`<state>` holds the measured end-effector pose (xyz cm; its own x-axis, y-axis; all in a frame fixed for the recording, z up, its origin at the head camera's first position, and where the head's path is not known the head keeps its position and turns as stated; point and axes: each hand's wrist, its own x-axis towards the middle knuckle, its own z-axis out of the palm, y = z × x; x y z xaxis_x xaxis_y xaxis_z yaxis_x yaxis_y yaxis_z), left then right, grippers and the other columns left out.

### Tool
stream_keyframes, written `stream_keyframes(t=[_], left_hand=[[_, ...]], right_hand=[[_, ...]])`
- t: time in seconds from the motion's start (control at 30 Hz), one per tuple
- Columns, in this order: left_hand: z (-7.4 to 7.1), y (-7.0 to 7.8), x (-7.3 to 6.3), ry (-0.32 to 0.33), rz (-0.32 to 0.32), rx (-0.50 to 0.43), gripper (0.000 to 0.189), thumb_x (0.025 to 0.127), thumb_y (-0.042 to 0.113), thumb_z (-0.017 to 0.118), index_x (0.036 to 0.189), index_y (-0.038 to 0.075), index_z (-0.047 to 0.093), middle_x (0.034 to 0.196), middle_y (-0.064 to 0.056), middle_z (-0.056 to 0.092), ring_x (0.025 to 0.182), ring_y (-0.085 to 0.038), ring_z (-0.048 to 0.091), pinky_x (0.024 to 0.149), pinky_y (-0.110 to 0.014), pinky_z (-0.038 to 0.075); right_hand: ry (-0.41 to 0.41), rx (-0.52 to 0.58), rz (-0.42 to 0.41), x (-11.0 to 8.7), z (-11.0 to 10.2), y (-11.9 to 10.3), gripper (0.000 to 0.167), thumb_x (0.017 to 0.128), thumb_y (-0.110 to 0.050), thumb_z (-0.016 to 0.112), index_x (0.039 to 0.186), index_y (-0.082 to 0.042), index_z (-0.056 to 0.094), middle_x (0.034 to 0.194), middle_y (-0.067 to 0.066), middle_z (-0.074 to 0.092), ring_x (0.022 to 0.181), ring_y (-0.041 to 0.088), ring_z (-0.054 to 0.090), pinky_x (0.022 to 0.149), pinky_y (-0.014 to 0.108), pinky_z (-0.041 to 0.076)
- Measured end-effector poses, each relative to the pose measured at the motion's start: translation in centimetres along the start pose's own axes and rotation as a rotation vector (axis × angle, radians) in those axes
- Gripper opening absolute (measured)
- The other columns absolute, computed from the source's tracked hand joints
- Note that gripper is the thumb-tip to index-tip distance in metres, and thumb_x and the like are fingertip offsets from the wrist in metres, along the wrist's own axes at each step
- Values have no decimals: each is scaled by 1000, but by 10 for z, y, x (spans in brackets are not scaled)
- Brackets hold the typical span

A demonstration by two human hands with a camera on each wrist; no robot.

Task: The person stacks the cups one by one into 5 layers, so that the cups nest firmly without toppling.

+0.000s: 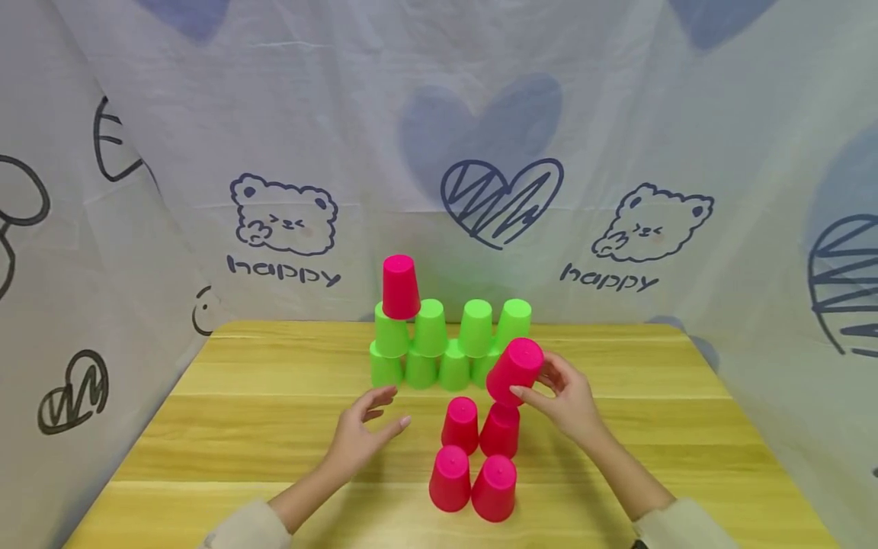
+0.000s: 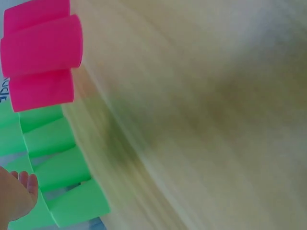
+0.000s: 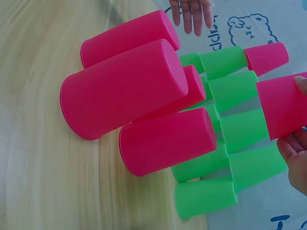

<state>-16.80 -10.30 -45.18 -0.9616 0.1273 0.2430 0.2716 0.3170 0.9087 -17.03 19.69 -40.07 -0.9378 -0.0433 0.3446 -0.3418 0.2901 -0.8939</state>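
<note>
My right hand (image 1: 575,400) grips an upside-down pink cup (image 1: 514,372) between thumb and fingers, tilted and overlapping the right end of the green cups. In the right wrist view the hand's fingers (image 3: 292,146) wrap the side of this cup (image 3: 283,106). Off to the left, my left hand (image 1: 358,428) hovers over the table with fingers apart and nothing in them. Several pink cups stand upside down between the hands, among them a front one (image 1: 450,480) and a rear one (image 1: 460,425). Behind them, green cups (image 1: 454,366) form two stacked rows.
One pink cup (image 1: 401,288) tops the left end of the upper green row (image 1: 476,328). Everything stands on a wooden table (image 1: 247,412). A pale printed cloth (image 1: 384,152) hangs right behind its far edge and along both sides.
</note>
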Motion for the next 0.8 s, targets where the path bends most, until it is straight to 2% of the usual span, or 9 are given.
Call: stream_keyframes(t=[0.1,0.17,0.3,0.5,0.53,0.7,0.8], left_hand=[[1,-3,-7,-4,-13,9,48,77,15,75,120,2,57,120,-11,62,111,-30,57,94,-40,49],[3,-5,-12,-11,-24,18,48,76,15,75,119,3,58,119,-10,63,110,-29,58,93,-39,50],[8,-9,-19,-38,-47,3,48,74,14,76,118,5,59,119,-12,62,110,-30,57,93,-41,49],[17,-11,-31,-105,-39,-20,49,75,15,76,119,2,58,121,-15,61,110,-32,57,93,-40,50],[18,-12,-32,-121,-36,-19,49,76,17,76,119,2,58,121,-15,61,110,-32,56,93,-40,50],[27,-15,-35,-187,-16,-47,52,76,21,77,120,4,57,122,-16,60,110,-32,56,94,-41,49],[31,-15,-37,-204,-15,-73,54,75,23,77,121,4,56,122,-15,60,111,-31,55,95,-39,49]], right_hand=[[2,-8,35,4,5,-1,48,77,-3,73,120,3,54,111,15,62,95,-6,56,87,11,48],[13,-14,53,7,8,-3,48,77,-3,73,120,2,54,114,19,61,94,-6,56,88,13,48],[38,-18,83,14,11,-5,50,76,-2,73,121,2,53,114,20,60,95,-2,57,92,26,51],[38,-10,96,24,17,-9,52,77,-3,73,124,1,52,118,18,60,105,23,58,92,22,50],[37,-11,101,26,18,-10,52,77,-3,73,124,1,52,118,18,60,106,24,57,90,18,50],[47,2,101,35,22,-16,50,78,-4,72,123,1,52,118,19,60,108,27,57,92,21,50],[52,19,93,43,26,-19,49,78,-4,72,123,2,53,118,21,60,109,29,57,94,28,50]])
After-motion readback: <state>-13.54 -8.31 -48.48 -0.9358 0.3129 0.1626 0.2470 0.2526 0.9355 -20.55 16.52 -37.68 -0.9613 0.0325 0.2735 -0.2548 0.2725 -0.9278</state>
